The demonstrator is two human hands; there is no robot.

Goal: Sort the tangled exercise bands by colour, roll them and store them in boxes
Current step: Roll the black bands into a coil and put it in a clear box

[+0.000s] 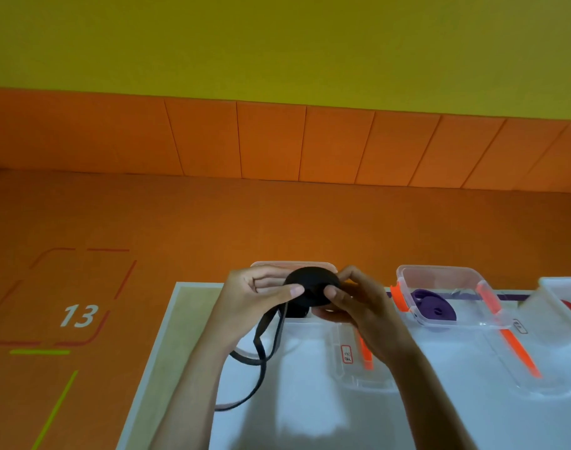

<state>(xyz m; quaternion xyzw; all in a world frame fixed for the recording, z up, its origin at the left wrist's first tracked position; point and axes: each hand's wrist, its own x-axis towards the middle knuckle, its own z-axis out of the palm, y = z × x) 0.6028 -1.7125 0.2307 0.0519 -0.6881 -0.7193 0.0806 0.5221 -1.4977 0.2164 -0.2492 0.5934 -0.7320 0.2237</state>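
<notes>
The left hand (pixel 258 293) pinches a half-wound black band (pixel 310 284) between thumb and fingers. The right hand (pixel 358 306) curls round the coil's other side, thumb on its face. Both hold it in the air above the white table (pixel 310 417).

Just behind the hands sits a clear box (pixel 293 264). To the right of the right hand, a second box (pixel 440 271) holds a rolled purple band (pixel 435 308). A third box (pixel 556 287), further right, shows something red at the edge of view.

I judge we are mid-roll on the black one. Its loose tail (pixel 264 362) hangs from under the left hand and loops onto the table. The next move calls for feeding that tail in under steady tension so the coil doesn't spring, then dropping it into the box behind.

Under the right hand, a lid (pixel 358 378) carries a red-bordered label (pixel 347 354), which I can't read. On the floor left of the left hand, a white "13" (pixel 78 316) is legible.
</notes>
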